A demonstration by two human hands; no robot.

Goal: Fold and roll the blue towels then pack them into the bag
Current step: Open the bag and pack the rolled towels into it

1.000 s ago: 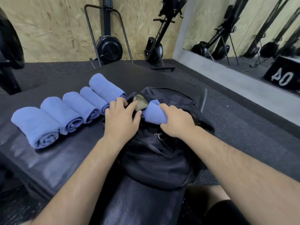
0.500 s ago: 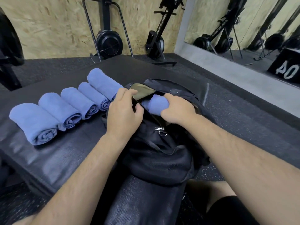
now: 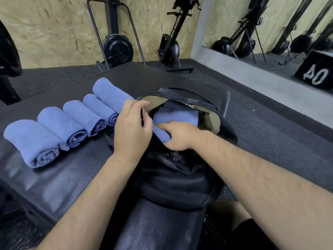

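The black bag (image 3: 176,183) sits at the near edge of the padded counter (image 3: 54,177), its top unzipped and showing a tan lining. The left grip (image 3: 132,127) pinches the left rim of the opening, fingers curled over the edge. The right grip (image 3: 178,135) lies on one rolled blue towel (image 3: 177,116) inside the opening. Its fingertips are hidden behind the roll and the bag's edge, so I cannot tell whether it clasps the towel or only presses on it. Just left of the bag is a row of five rolled towels (image 3: 81,114), lying side by side on the counter and touching one another. The row slants away, and the far roll ends beside the left grip. Beyond the counter, two rowing machines (image 3: 117,47) stand against the chipboard wall (image 3: 54,29), and one mirror (image 3: 270,18) runs along the right.
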